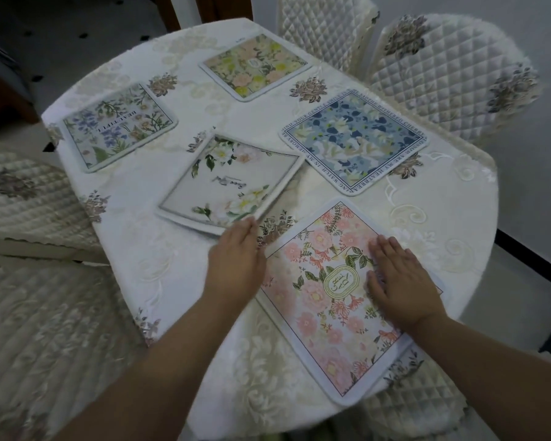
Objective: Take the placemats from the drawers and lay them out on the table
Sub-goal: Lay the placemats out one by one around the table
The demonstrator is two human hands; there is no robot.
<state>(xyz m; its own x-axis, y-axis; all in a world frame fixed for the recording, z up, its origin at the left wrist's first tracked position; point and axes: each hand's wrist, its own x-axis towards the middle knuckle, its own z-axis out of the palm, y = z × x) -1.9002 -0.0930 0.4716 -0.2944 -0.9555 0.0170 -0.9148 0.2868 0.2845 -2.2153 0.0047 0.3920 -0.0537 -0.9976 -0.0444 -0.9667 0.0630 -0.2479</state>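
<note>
Five placemats out on table (147,281). Pink floral placemat (334,300) nearest, flat — right hand (401,281) pressed on it, palm down, fingers spread, gripping nothing. White rose placemat (229,186) mid-table, blurred, far edge seems lifted; left hand (236,262) at its near corner, fingers at edge — can't tell if pinching. Blue placemat (353,141) right, lavender placemat (118,128) left, yellow-green placemat (255,66) far side. Quilted chairs (452,78) around.

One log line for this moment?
placemats: five on table | left hand: at white floral placemat | right hand: flat on pink placemat
</note>
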